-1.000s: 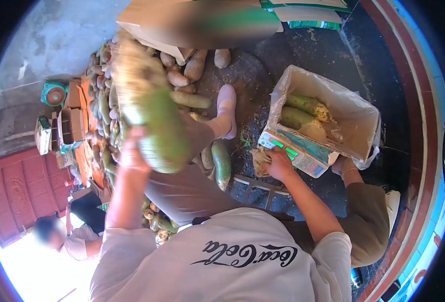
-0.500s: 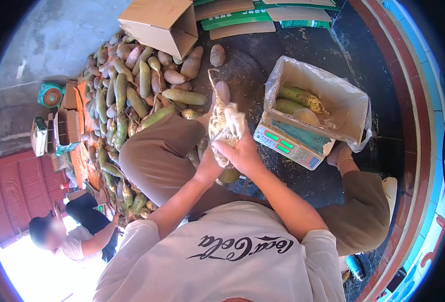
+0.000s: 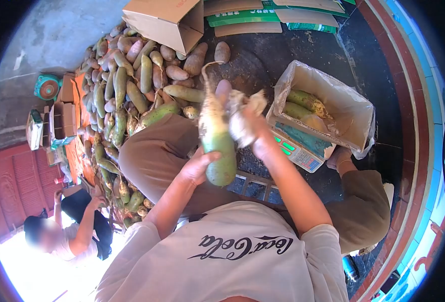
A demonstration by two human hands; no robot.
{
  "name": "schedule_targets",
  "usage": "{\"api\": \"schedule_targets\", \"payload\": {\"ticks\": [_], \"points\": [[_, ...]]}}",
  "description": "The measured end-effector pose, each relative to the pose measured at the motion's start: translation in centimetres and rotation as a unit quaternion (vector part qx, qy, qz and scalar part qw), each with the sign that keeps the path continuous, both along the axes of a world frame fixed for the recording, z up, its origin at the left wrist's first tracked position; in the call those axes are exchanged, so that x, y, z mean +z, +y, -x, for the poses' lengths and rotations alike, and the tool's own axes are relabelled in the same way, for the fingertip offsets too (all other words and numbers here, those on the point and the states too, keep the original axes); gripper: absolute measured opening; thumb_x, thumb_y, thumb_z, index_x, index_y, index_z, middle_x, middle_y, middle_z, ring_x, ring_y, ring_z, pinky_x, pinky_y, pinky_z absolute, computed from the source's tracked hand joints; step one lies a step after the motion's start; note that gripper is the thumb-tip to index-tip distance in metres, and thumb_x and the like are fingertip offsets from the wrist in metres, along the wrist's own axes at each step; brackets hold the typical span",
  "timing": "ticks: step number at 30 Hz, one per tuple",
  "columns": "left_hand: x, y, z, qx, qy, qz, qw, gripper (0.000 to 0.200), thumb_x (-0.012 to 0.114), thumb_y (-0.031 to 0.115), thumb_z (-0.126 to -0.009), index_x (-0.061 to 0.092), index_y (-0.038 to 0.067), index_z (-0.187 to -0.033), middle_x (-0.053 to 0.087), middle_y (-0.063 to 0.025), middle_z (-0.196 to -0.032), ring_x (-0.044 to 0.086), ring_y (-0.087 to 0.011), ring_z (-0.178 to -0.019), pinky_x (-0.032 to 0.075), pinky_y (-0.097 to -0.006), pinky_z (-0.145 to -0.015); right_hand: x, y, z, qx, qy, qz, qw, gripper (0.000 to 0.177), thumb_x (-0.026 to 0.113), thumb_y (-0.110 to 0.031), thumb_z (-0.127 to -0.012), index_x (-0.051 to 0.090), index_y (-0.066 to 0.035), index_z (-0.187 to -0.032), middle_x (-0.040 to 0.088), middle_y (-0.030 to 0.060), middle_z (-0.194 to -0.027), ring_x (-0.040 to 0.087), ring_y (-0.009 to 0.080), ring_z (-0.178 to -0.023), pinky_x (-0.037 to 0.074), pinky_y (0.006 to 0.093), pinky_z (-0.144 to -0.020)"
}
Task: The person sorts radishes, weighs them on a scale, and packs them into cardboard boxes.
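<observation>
My left hand (image 3: 198,167) is wrapped round a green radish (image 3: 220,157) near its thick green end. The radish's pale, dirt-marked upper part tapers into a long thin root pointing away from me. In my right hand (image 3: 256,126) is a crumpled whitish cloth (image 3: 241,115), just right of the radish and somewhat blurred. Beyond the right hand stands a digital scale (image 3: 303,157) with lit green displays. On it rests a plastic-lined cardboard box (image 3: 344,113) with green radishes (image 3: 303,98) inside.
A large heap of green and reddish radishes (image 3: 132,90) lies to the left. An open carton (image 3: 167,22) and flattened green cartons (image 3: 247,17) are at the back. Another person (image 3: 76,231) sits at the lower left. A tiled ledge (image 3: 408,100) curves along the right.
My hands have moved apart: the left now grips the radish's green end, and the right has drawn the cloth off to the right. The radish's green body now shows.
</observation>
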State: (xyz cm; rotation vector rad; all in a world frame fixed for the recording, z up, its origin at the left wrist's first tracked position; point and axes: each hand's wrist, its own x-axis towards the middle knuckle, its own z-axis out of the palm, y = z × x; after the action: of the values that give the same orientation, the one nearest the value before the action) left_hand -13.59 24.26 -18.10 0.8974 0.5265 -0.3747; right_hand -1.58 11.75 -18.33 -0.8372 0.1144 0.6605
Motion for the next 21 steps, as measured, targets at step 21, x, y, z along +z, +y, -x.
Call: {"api": "schedule_targets", "payload": {"ticks": [21], "points": [[0.1, -2.7, -0.5, -0.083, -0.127, 0.316, 0.937, 0.085, 0.077, 0.042, -0.056, 0.044, 0.001, -0.122, 0.057, -0.0199, -0.105, 0.059, -0.0324, -0.091, 0.048, -0.0424, -0.083, -1.9, -2.2, 0.9, 0.189, 0.12, -0.255, 0.94, 0.053, 0.063, -0.032, -0.08, 0.049, -0.001, -0.121, 0.058, 0.0142, -0.115, 0.056, 0.0269, -0.105, 0.043, 0.0423, -0.093]]}}
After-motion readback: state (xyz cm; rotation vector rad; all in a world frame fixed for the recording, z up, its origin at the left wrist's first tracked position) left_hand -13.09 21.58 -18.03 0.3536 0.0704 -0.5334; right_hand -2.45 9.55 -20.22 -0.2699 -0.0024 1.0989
